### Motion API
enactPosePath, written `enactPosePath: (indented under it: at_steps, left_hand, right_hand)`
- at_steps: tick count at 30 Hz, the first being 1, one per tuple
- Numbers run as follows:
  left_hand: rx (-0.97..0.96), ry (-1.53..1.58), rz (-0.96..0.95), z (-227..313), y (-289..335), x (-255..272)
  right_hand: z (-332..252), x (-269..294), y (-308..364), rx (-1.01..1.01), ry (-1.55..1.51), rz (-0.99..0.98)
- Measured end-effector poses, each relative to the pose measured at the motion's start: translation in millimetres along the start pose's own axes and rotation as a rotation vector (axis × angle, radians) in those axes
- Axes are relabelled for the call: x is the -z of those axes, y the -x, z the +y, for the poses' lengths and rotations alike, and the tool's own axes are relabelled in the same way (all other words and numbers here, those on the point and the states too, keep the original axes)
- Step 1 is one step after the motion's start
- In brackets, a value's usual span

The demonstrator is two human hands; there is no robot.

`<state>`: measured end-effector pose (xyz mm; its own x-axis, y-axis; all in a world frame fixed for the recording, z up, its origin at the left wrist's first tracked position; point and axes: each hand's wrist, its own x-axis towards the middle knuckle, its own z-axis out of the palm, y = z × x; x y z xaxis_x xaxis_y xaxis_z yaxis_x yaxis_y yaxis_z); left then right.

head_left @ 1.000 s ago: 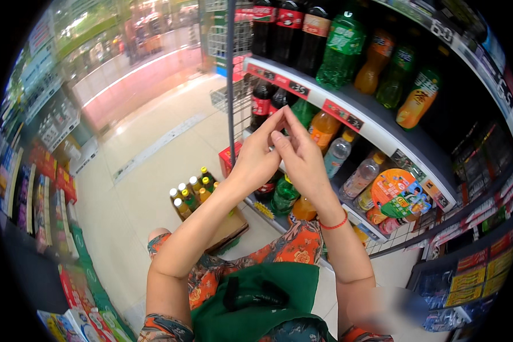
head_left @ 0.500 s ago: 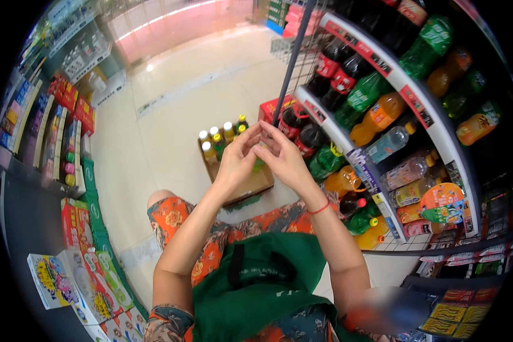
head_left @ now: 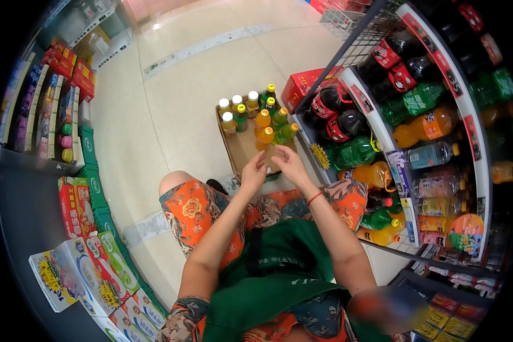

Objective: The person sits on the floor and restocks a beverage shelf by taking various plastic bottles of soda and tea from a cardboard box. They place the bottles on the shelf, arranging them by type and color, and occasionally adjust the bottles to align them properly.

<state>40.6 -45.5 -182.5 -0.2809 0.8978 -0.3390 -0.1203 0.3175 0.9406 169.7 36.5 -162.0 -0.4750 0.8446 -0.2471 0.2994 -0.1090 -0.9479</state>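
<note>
My left hand (head_left: 253, 173) and my right hand (head_left: 292, 166) hover over the near end of a shallow cardboard box (head_left: 240, 149) on the floor. Both have loosely bent, parted fingers, and nothing shows between them. Two orange drink bottles (head_left: 264, 138) stand upright in the box just beyond my fingertips. To their right are yellow-capped green bottles (head_left: 285, 134). Several white-capped bottles (head_left: 228, 124) fill the far left part, beside another yellow-capped green bottle (head_left: 241, 119). The box's brown bottom shows on its near left side.
A shelf rack (head_left: 382, 137) of large soda bottles rises close on my right, with a wire side panel and a red carton (head_left: 308, 85) by its end. Stacked boxed goods (head_left: 91, 273) and green crates (head_left: 94, 185) line the left. My bent knees flank the near side.
My hands, close together over the box before, are now lower in the picture and farther apart. The view has shifted, so the box's bottles show more fully beyond them.
</note>
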Motion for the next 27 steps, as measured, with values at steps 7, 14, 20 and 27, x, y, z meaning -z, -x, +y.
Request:
enactPosePath:
  at_steps: [7, 14, 20, 27]
  left_hand:
    - [0.037, -0.168, 0.082, -35.2, -67.0, 6.0]
    - [0.096, -0.386, 0.128, -49.7, -121.8, 6.7]
    - [0.016, -0.426, 0.107, -77.2, -151.6, 12.8]
    - [-0.009, -0.385, 0.089, -102.6, -164.4, 12.6]
  right_hand:
    - [18.9, -17.2, -48.0, -0.227, 0.128, 0.056]
    - [47.9, -17.1, -98.0, -0.288, 0.406, 0.091]
    - [67.0, -27.2, -123.4, -0.285, 0.484, 0.059]
    - [79.4, -33.7, -139.4, -0.260, 0.534, 0.091]
